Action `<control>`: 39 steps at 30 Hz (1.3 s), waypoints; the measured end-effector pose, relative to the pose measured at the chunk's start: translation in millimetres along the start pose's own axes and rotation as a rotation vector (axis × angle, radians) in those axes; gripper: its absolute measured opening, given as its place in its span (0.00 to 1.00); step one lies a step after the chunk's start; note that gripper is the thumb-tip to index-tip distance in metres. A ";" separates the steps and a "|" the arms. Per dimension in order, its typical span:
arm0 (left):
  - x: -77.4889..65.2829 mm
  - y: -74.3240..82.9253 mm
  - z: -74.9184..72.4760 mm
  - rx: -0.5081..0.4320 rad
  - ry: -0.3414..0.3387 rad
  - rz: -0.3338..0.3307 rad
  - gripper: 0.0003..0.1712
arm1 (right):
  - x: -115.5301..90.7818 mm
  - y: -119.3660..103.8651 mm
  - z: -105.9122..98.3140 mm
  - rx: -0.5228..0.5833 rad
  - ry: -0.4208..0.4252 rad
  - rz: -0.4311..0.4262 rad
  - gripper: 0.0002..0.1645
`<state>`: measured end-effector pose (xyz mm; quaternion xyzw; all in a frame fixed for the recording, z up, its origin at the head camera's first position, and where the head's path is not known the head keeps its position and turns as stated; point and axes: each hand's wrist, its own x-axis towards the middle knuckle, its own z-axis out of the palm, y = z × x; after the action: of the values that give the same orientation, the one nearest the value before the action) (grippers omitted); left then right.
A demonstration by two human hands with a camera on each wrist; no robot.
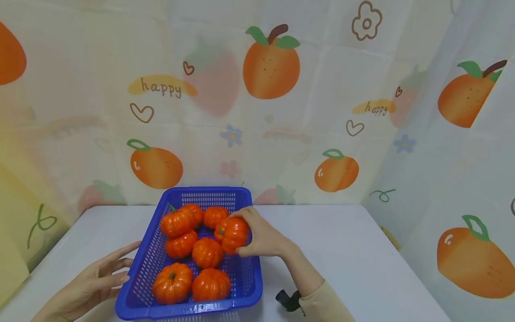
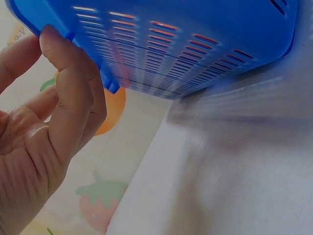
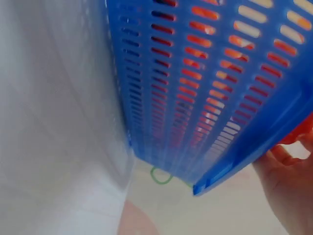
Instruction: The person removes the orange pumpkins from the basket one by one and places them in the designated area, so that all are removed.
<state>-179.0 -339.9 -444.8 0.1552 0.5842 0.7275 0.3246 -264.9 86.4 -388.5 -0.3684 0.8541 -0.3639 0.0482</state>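
Note:
A blue plastic basket [image 1: 257,286] with slotted walls holds several small shiny orange pumpkins, one with a green stem [image 1: 173,283] at the front left. My right hand [image 1: 261,235] reaches over the basket's right rim and grips a small pumpkin [image 1: 235,235] between thumb and fingers. In the right wrist view, that hand [image 3: 288,186] shows partly beyond the rim, much of it out of frame. At the basket's left side, my left hand [image 1: 94,279] has its fingers loosely bent. In the left wrist view, a fingertip [image 2: 49,36] touches the basket's rim [image 2: 36,17].
The basket stands on a white table [image 1: 322,250]. A printed curtain [image 1: 281,134] with oranges and hearts hangs behind and at the sides. A small dark object [image 1: 287,300] shows by the right sleeve [image 1: 326,304].

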 end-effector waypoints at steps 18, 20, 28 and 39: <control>0.5 0.7 0.9 -0.018 -0.005 -0.002 0.34 | -8.6 52.1 -34.6 0.449 0.323 -0.050 0.40; 0.5 0.9 1.2 -0.015 0.000 -0.007 0.34 | -8.8 56.7 -36.3 0.454 0.342 -0.030 0.41; 0.4 -0.2 0.4 0.003 0.021 -0.022 0.33 | -3.1 75.0 -40.2 0.439 0.456 0.142 0.45; 0.4 -0.8 1.2 -0.013 -0.011 0.004 0.34 | 5.7 113.4 -32.8 0.362 0.607 0.442 0.44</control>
<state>-178.3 -338.7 -445.3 0.1583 0.5772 0.7310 0.3276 -347.9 154.4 -438.0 -0.0379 0.8102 -0.5814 -0.0649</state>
